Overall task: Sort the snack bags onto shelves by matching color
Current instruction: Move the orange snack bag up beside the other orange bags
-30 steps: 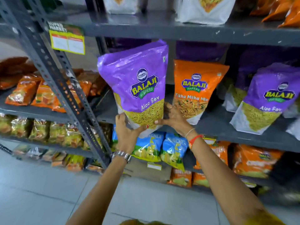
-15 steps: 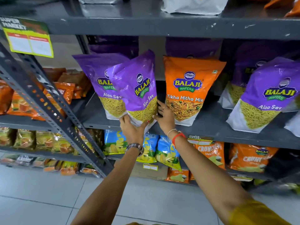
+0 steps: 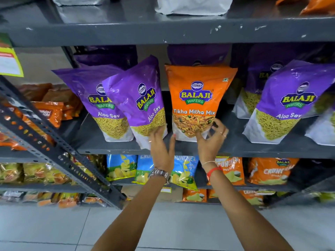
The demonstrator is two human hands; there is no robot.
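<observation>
Near us, both our bare forearms reach up to the grey metal middle shelf [image 3: 112, 147]. Our left hand [image 3: 162, 151], steel watch [image 3: 160, 173] at the wrist, lies flat and open against the base of the tilted purple plastic Aloo Sev bag [image 3: 139, 104], gripping nothing.

A second ago we held this purple bag up in front of the shelf with both hands. Now it stands on the middle shelf, leaning left onto a second purple Aloo Sev bag [image 3: 96, 98], so purple joins purple here.

Our right hand [image 3: 212, 140], red thread [image 3: 213, 171] at the wrist, has shifted from the purple bag to the orange Tikha Mitha Mix bag [image 3: 195, 100] just right of it. Fingers are curled at its lower right corner, touching; a firm hold is not yet evident.

We judge the orange bag the odd one out and likely next to go.

Farther right on the middle shelf stand more purple bags [image 3: 288, 105]. Below the shelf sit blue and orange packets; above it, white ones. Pale tiled floor [image 3: 54, 230] lies under the rack.
</observation>
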